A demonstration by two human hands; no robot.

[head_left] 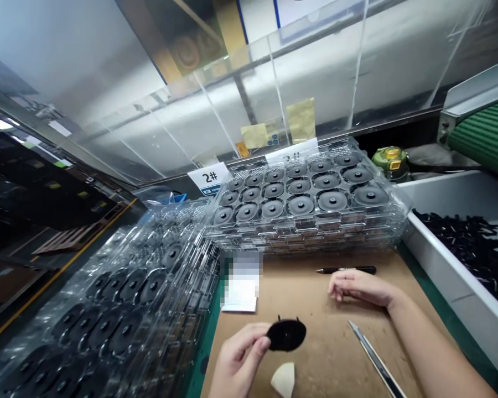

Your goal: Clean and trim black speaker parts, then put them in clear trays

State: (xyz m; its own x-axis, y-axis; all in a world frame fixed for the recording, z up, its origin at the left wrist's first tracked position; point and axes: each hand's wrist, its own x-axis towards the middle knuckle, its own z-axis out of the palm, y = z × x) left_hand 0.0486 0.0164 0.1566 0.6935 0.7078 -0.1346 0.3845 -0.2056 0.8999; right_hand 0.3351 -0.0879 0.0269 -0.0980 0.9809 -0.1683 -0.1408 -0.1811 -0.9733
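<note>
My left hand (237, 356) pinches a black round disc part (286, 335) with small prongs by its left edge, just above the brown cardboard mat (327, 354). My right hand (359, 287) rests on the mat further back with its fingers curled loosely downward and nothing visible in them. A black pen (347, 270) lies just behind the right hand. A metal blade tool (375, 359) lies on the mat to the right of the disc.
A stack of clear blister trays (302, 193) filled with black discs stands at the back. More such trays (120, 309) are piled at the left. A white bin (452, 276) of small black parts sits at the right. A white wedge-shaped piece (284, 380) and a paper slip (239, 296) lie on the mat.
</note>
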